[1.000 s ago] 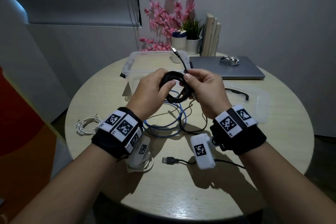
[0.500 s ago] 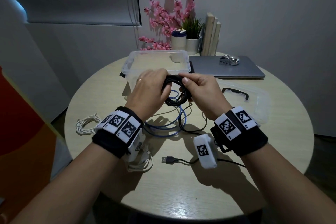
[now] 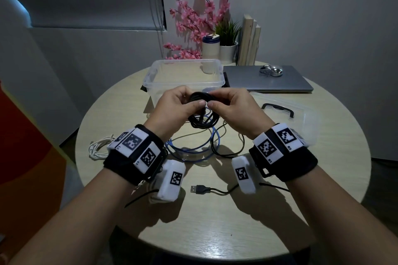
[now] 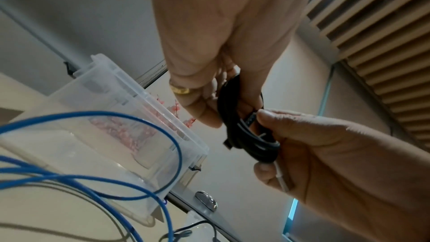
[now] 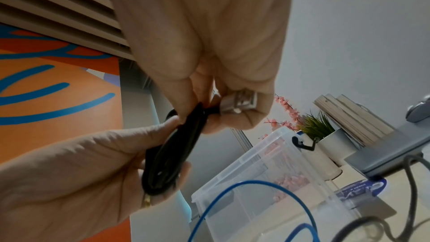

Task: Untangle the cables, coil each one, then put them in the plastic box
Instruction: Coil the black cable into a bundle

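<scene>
Both hands hold a coiled black cable (image 3: 202,121) in the air just in front of the clear plastic box (image 3: 185,83). My left hand (image 3: 187,101) grips the coil's left side, thumb in front. My right hand (image 3: 218,99) pinches the coil's top. In the right wrist view that hand (image 5: 209,62) also holds the cable's metal plug (image 5: 239,102) against the black coil (image 5: 172,154). A loose blue cable (image 3: 193,149) and a thin black cable (image 3: 228,150) lie tangled on the table under the hands. The box looks empty.
A white coiled cable (image 3: 99,148) lies at the table's left. A black USB plug (image 3: 196,189) and its lead lie near the front. The box lid (image 3: 301,118) sits to the right, with a closed laptop (image 3: 267,84) and a mouse (image 3: 271,70) behind it. Flowers, pots and books stand at the back.
The cable's free end, which stuck up over the box, has been brought down to the coil. Both hands have closed in on the coil's top.
</scene>
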